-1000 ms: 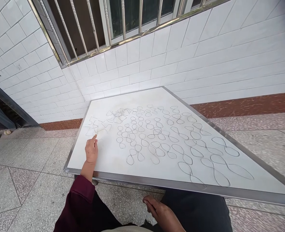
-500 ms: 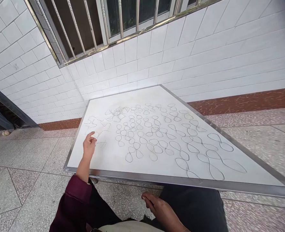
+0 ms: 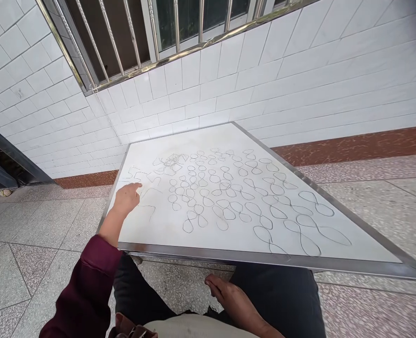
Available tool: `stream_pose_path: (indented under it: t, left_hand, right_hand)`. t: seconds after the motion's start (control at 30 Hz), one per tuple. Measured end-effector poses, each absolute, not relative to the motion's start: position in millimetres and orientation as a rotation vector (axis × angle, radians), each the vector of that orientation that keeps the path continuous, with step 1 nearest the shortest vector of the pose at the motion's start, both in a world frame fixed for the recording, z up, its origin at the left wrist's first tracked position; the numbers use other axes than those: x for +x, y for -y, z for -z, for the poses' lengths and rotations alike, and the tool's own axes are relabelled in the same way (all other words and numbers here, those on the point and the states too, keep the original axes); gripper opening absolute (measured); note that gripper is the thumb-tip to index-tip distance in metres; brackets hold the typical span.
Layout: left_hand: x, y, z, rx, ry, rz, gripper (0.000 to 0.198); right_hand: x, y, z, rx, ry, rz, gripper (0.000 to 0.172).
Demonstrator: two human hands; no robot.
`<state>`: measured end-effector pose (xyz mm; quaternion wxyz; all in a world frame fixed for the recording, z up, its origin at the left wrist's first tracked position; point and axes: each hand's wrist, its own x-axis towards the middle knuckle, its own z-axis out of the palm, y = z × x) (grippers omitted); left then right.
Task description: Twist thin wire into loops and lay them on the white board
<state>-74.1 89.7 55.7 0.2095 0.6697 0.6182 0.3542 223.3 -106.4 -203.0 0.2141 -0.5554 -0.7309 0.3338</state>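
My left hand (image 3: 126,199) is over the left part of the white tabletop (image 3: 208,134), its index finger stretched out beside thin bent wires (image 3: 148,206). The other fingers bend downward and are partly hidden; no held thing shows. Low between my legs, my right hand (image 3: 231,296) is closed, thumb against the curled fingers. Whatever it holds, if anything, is hidden. Many dark wire figure-eight loops (image 3: 197,218) lie spread over the middle and right of the table. A tangled heap of wire (image 3: 172,161) sits near the back left.
A metal rim (image 3: 208,254) edges the table. Behind it rises a white tiled wall (image 3: 215,89) with a barred window (image 3: 176,28). Dark-trousered legs (image 3: 278,295) reach under the near edge. Speckled stone floor (image 3: 32,225) surrounds the table.
My left hand has shifted slightly up and left, turning from a raised, loosely pinched shape to a flatter one with the index finger extended. The right hand stays low in nearly the same place.
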Motion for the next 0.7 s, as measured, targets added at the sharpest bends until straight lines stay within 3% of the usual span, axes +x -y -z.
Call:
stream_pose_path:
  t: [0.13,0.27,0.4,0.5,0.6,0.7]
  left_hand:
    - [-77.8,-73.0,-69.9,1.708,-1.552,-1.089,0.048]
    - [-64.2,-41.6,-59.6,1.531,-1.405,-1.165,0.053]
    - [-33.3,-8.7,-46.2,1.106,-1.124,-1.238,0.061]
    - [-9.1,11.9,-41.7,0.941,-1.030,-1.254,0.067]
    - [7.5,28.9,-39.1,0.866,-0.962,-1.236,0.070]
    - [13.4,41.1,-35.4,0.843,-0.939,-1.230,0.070]
  right_hand:
    - [220.5,106.1,190.4,-1.439,1.971,-1.035,0.039]
    - [218.9,98.5,123.4,-1.255,1.866,-1.139,0.042]
    - [205.3,80.4,20.6,-1.089,1.830,-0.824,0.029]
    - [182.9,63.9,-26.1,-1.028,1.858,-0.450,0.022]
    - [163.6,53.2,-29.5,-1.063,1.913,-0.187,0.025]
    - [157.6,53.0,-13.4,-1.170,1.954,-0.246,0.026]
